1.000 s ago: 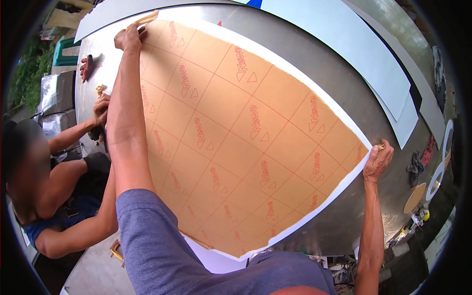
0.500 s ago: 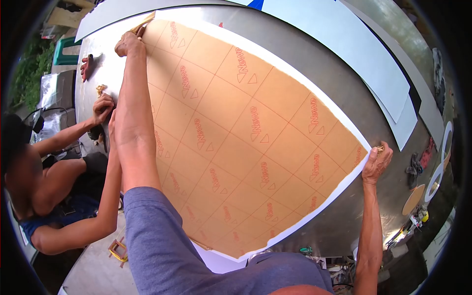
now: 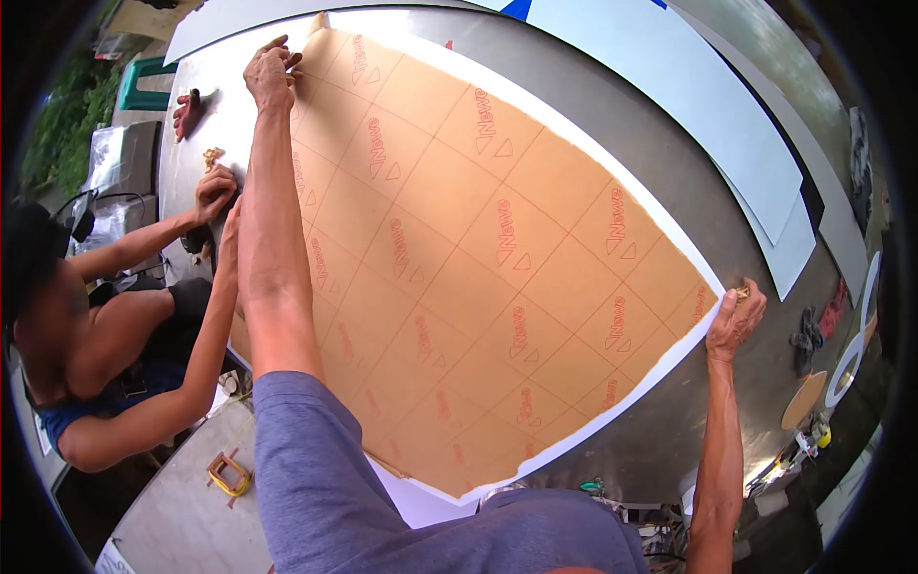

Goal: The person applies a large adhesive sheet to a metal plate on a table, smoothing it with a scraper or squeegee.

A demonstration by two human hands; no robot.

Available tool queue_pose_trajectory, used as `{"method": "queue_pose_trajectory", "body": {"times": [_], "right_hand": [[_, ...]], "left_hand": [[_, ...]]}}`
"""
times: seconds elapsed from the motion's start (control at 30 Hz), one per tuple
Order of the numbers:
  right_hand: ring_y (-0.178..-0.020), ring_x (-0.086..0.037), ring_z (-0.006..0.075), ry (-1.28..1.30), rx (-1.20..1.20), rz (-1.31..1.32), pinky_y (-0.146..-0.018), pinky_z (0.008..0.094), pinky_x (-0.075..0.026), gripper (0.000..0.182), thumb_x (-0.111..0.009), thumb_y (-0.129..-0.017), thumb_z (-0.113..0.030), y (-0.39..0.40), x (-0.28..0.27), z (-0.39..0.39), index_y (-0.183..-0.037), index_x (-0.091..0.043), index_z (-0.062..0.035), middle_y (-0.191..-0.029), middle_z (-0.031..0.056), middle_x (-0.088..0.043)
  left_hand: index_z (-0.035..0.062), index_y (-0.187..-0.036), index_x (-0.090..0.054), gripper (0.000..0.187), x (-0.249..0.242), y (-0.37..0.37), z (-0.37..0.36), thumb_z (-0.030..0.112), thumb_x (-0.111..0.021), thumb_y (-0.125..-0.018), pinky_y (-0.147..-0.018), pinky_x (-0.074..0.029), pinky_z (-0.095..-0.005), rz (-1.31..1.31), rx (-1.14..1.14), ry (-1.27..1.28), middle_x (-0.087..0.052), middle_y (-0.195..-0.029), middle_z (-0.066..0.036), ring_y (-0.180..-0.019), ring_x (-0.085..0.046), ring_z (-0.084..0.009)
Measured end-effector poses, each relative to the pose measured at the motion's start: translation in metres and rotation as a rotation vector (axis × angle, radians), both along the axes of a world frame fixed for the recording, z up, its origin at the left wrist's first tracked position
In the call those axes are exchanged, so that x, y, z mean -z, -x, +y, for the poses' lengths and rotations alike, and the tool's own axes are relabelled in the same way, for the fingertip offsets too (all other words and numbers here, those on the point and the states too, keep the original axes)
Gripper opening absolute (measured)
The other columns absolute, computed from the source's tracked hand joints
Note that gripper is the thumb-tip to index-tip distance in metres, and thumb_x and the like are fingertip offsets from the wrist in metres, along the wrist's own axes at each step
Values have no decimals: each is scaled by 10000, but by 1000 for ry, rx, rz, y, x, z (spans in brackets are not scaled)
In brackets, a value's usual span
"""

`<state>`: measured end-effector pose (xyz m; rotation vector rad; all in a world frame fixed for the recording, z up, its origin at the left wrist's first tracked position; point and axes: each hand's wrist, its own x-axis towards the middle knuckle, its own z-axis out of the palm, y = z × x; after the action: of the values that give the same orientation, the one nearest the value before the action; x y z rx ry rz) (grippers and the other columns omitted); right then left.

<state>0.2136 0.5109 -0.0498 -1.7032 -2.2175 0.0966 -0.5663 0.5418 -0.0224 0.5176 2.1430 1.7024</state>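
Observation:
A large sheet (image 3: 459, 249) with brown printed backing and white margins lies across the metal table, its far corner at the top left. My left hand (image 3: 272, 75) is over its upper left edge, fingers apart and holding nothing. Just beyond that hand a narrow brown strip (image 3: 319, 27) sticks up at the far corner. At the right corner, my right hand (image 3: 734, 320) is closed on crumpled brown paper (image 3: 742, 291) beside the white margin. My left forearm hides part of the sheet's left side.
A co-worker (image 3: 124, 335) crouches at left, one hand (image 3: 215, 191) near a crumpled scrap (image 3: 211, 158). A dark red glove (image 3: 187, 115) lies beyond. White panels (image 3: 708, 124) rest at the back right; a glove (image 3: 808, 330) and rings (image 3: 844, 373) are at far right.
My left hand has let go of the brown strip at the far corner and opened, moving slightly down and right. My right hand has barely moved. The view has shifted a little.

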Motion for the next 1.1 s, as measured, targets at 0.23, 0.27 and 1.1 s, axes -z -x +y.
{"method": "queue_pose_trajectory", "body": {"times": [0.23,0.27,1.1], "right_hand": [[-1053,-528,368,17,8,-6,-940,494,-390,404,-467,-1024,-325,2,-3,-1,-1283,-525,-21,-1099,176,-532],[-1053,-529,368,20,12,-9,-941,493,-390,401,-470,-1024,-322,0,-2,-1,-1282,-526,-20,-1101,176,-532],[-1005,-523,361,-3,-32,-36,-912,478,-407,339,-517,-1014,-282,2,-3,0,-1194,-538,4,-1066,178,-521]], "left_hand": [[137,-1040,-828,431,10,-3,17,-9,-514,-783,-522,-498,-270,552,177,281,-753,-880,-52,-619,-611,-116],[128,-1021,-831,419,9,-6,21,1,-514,-778,-502,-478,-265,501,163,268,-733,-838,-53,-606,-583,-112],[-14,-820,-736,215,45,-91,34,188,-665,-825,-574,-525,-386,496,-303,257,-702,-690,-115,-583,-631,-174]]}}
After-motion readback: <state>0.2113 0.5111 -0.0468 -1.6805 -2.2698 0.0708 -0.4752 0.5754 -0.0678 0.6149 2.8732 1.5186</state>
